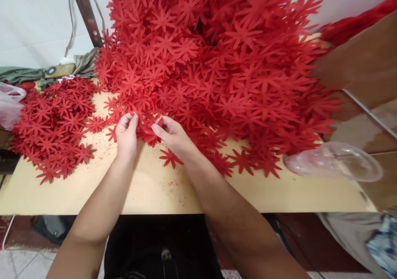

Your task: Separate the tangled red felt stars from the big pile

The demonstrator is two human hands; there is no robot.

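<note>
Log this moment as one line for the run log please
left hand: pinching red flower cutouts | right hand: pinching same cutouts | big red pile behind | smaller pile left | table

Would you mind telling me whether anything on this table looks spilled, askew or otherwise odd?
A clear plastic cup lies tipped on its side at the table's right edge, beside the big heap of red flower cutouts. Fine red crumbs speckle the bare tabletop near the hands.
</note>
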